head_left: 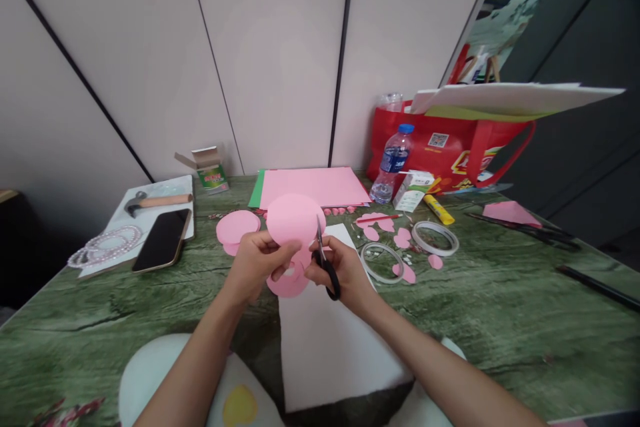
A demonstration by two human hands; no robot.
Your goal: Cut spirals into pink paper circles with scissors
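My left hand pinches the lower edge of a round pink paper disc, held up above the table. In my right hand is a pair of scissors with black handles, its blades pointing up at the disc's right edge. Whether the blades are in the paper I cannot tell. Below my hands lies a pink paper piece with a hole in it, partly hidden by my fingers. Under that is a white sheet. Several pink discs are piled left of my left hand.
Pink card sheets lie at the back. Right are tape rolls, paper scraps, a glue stick, a water bottle and a red bag. Left are a phone, a hammer and beads.
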